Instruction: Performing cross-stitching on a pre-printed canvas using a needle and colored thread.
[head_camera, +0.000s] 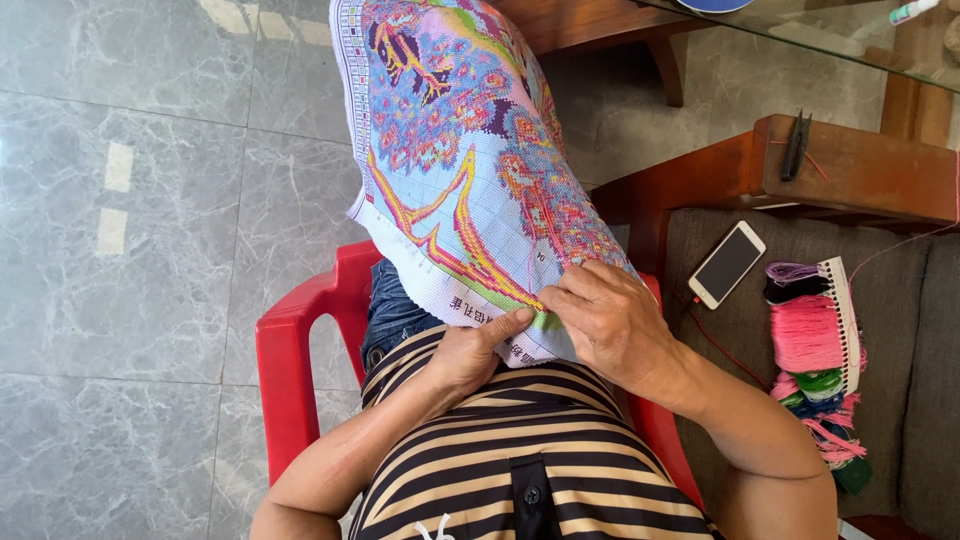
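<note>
Hands | left hand (468, 352), right hand (605, 318) pinch cross-stitch cloth (460, 150) lower edge | floor (150, 200) open leftward

Head camera looks steeply down (close) at lap.

left hand (470, 352): fingers curled, thumb stretched right | right hand (610, 320): palm down, fingers bent, pointing left
</note>
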